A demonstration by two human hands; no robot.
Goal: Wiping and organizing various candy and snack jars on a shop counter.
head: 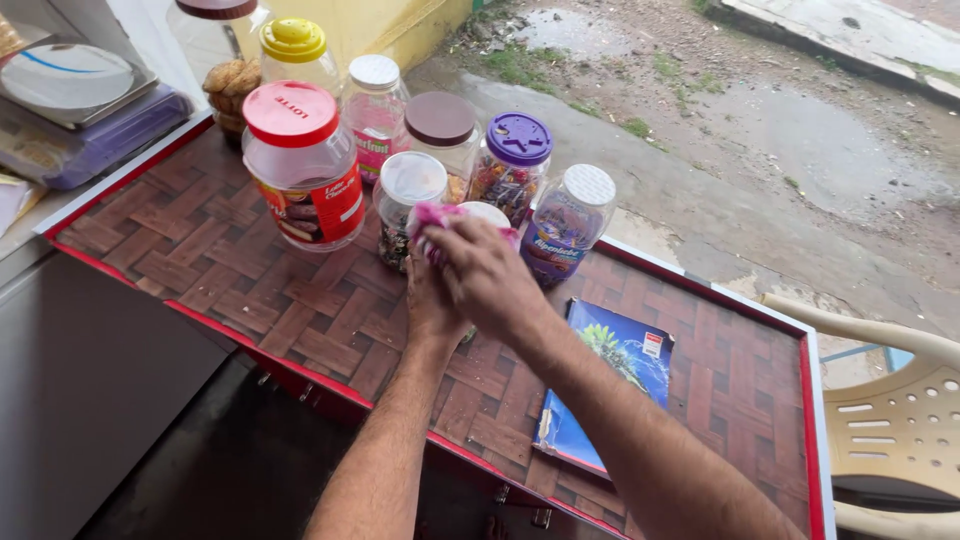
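Note:
My right hand (pixel 490 275) presses a pink cloth (pixel 432 216) against the white lid of a small jar (pixel 488 213). Under it, my left hand (pixel 430 305) wraps the body of the same jar, which is mostly hidden by both hands. The jar stands on a counter with a brown woven pattern and red edging (pixel 200 250). Around it are other sweet jars: a white-lidded one (pixel 408 190) just to the left, a purple-lidded one (pixel 512 160) behind, and one with a white perforated lid (pixel 570 215) to the right.
A big red-lidded jar (pixel 303 165), a yellow-lidded jar (pixel 295 55), a clear white-lidded jar (pixel 375 110) and a brown-lidded jar (pixel 440 130) stand at the back left. A blue booklet (pixel 610 380) lies on the counter. A cream plastic chair (pixel 890 410) is at the right, a weighing scale (pixel 70 90) at the far left.

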